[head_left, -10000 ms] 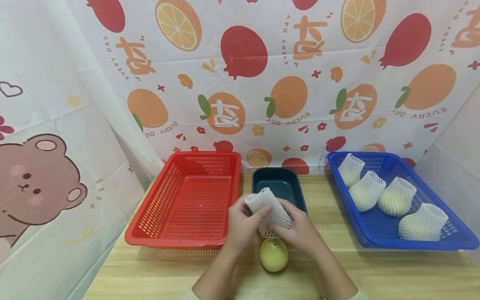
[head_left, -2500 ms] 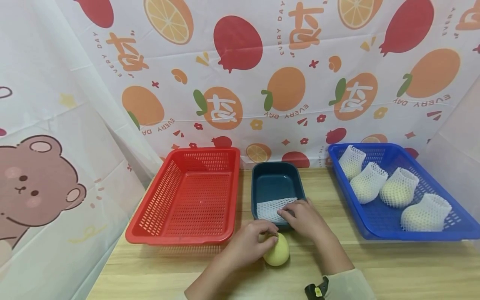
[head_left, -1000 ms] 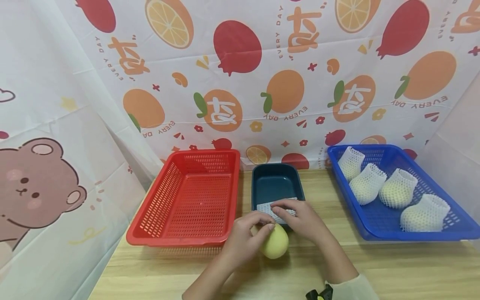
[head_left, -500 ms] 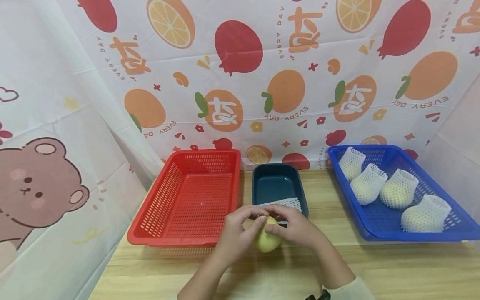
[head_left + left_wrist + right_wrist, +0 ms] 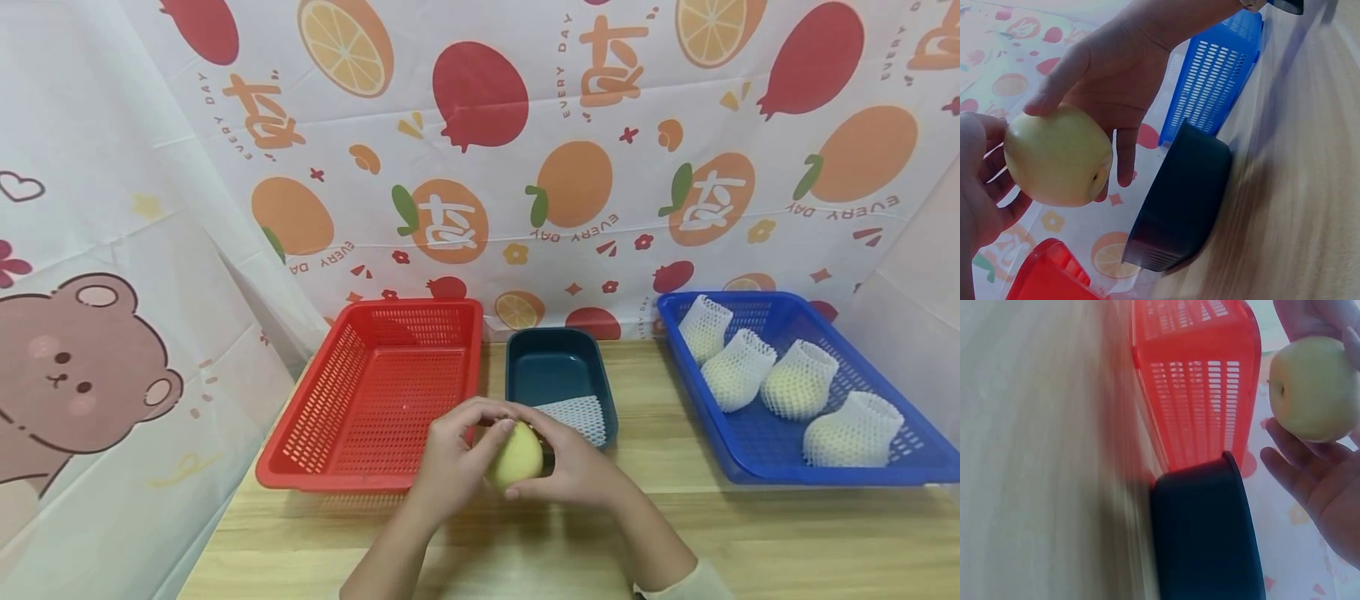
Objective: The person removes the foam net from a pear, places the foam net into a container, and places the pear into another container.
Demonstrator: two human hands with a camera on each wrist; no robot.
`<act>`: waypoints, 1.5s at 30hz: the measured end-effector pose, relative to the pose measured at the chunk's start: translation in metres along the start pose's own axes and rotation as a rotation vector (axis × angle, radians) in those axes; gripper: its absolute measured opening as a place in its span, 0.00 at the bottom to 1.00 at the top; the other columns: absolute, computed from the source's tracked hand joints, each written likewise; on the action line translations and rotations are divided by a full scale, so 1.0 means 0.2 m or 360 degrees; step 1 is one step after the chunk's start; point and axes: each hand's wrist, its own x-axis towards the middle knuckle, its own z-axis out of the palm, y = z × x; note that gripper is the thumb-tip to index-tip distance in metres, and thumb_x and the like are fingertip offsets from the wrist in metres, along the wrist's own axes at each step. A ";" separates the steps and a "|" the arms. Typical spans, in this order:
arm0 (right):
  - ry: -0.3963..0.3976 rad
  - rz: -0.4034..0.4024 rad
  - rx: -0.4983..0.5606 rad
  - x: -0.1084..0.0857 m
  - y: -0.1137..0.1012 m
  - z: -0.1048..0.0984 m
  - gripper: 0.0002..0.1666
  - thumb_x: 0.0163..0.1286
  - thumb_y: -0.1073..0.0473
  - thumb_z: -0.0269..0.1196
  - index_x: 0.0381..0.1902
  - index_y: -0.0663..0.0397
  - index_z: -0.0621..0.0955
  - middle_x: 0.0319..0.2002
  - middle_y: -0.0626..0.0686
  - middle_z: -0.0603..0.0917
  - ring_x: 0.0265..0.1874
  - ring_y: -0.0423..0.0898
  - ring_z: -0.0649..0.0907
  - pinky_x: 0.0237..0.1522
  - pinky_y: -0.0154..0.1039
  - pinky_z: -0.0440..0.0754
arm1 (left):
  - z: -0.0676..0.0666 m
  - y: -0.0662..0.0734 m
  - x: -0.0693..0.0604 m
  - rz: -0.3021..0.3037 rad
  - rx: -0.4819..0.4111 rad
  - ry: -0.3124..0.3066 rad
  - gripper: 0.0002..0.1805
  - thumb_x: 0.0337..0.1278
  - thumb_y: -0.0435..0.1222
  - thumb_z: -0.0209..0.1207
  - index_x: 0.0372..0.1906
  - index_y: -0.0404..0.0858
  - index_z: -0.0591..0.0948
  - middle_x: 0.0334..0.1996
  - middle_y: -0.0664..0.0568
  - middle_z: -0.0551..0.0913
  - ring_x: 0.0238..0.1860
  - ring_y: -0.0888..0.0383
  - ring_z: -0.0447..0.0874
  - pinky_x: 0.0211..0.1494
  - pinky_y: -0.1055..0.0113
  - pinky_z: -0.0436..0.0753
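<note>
The left hand [image 5: 448, 462] and right hand [image 5: 576, 465] both grip a pear [image 5: 521, 457], lower centre, near the tray [image 5: 551, 372].

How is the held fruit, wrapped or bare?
Bare: the yellow fruit shows plain skin; white netting lies in the dark tray.

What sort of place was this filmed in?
Probably an indoor tabletop work area, perhaps staged for filming: a fruit-print cloth hangs behind a wood-grain table, on which a blue basket holds four fruits in white nets.
</note>
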 end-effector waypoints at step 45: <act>0.0711 -0.0118 -0.0213 0.20 -0.11 0.27 0.48 0.52 0.57 0.76 0.69 0.37 0.68 0.60 0.44 0.74 0.54 0.42 0.76 0.48 0.39 0.84 | -0.15 0.04 0.05 -0.0702 0.0276 -0.0018 0.33 0.43 0.47 0.76 0.58 0.58 0.76 0.53 0.64 0.77 0.46 0.55 0.78 0.39 0.64 0.84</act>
